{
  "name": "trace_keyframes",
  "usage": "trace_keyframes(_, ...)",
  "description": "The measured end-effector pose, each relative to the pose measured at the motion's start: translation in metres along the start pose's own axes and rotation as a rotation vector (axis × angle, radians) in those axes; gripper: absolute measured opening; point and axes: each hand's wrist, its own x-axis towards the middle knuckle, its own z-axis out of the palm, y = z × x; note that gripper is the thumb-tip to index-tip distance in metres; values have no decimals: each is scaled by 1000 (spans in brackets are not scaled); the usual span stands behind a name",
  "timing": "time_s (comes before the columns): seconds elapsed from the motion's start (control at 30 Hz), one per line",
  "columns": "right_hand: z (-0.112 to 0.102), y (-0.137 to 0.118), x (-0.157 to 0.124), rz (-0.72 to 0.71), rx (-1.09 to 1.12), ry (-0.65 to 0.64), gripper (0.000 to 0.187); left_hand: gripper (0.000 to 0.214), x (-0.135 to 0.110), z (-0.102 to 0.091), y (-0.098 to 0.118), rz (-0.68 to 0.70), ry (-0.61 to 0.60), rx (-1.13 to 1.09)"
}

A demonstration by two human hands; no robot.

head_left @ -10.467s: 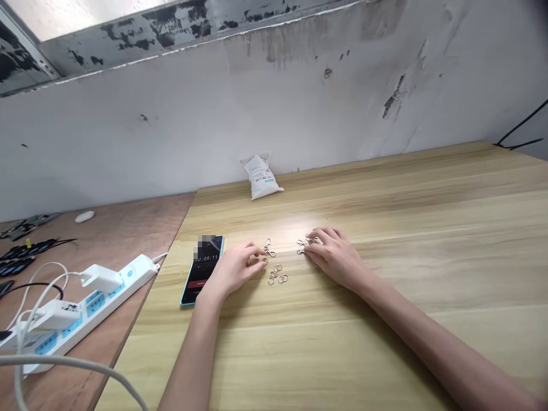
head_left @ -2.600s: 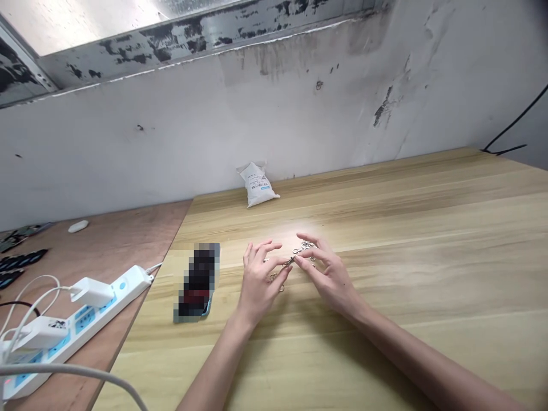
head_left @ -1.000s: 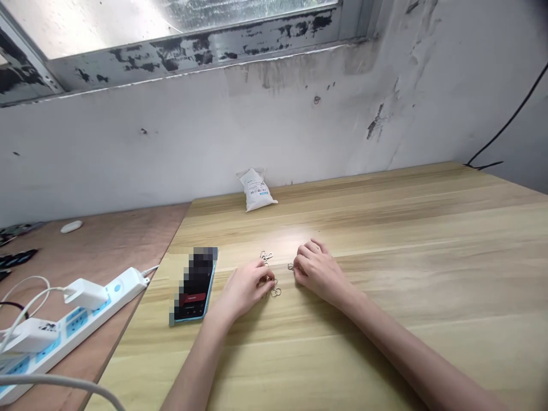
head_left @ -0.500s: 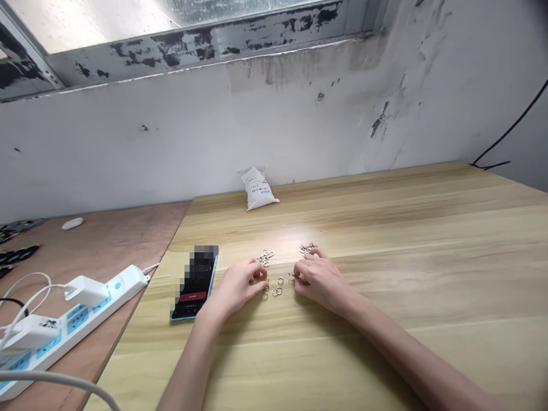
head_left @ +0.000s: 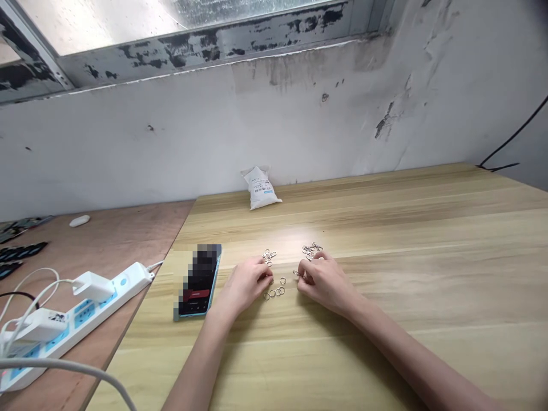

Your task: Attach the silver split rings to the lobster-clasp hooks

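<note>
Small metal split rings (head_left: 274, 291) lie loose on the pale wood-grain table (head_left: 385, 228), near the middle of the view and apart from each other. Taking these rings as the centre, one small group of metal swivel clasps (head_left: 269, 257) lies at 12 o'clock, and a second group of clasps (head_left: 312, 249) lies at about 1 o'clock. So the pieces are sorted only in part, and the picture is too small to tell if any ring is already joined to a clasp. The left hand (head_left: 246, 283) is at 8 o'clock, with fingers curled and tips down just beside the rings. The right hand (head_left: 326, 282) is at 3 o'clock, with fingers bent together around a tiny metal piece (head_left: 295, 273); one cannot tell if they pinch it. At 9 o'clock lies a phone (head_left: 199, 281) with a blurred screen, and at 12 o'clock, against the wall, stands a white sachet (head_left: 261, 188). Further left, a lower plywood table (head_left: 132, 234) carries a white power strip (head_left: 128, 275). Above the stained white wall (head_left: 128, 154) there is a window with a peeling frame (head_left: 205, 51).
</note>
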Motion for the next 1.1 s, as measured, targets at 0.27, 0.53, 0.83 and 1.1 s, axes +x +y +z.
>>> trace_keyframes(0.27, -2, -3, 0, -77, -242, -74, 15, 17, 3, 7, 4, 46, 65, 87)
trace_keyframes(0.53, 8, 0, 5, -240, -369, -39, 25, 11, 4, 5, 2, 76, 137, -169)
trace_keyframes(0.83, 4, -4, 3, -114, -189, 21, 19, 11, 5, 11, 9, 86, 160, -209)
trace_keyframes(1.1, 3, -4, -1, -91, 32, 28, 13, 14, 5, 16, 10, 105, 244, -227)
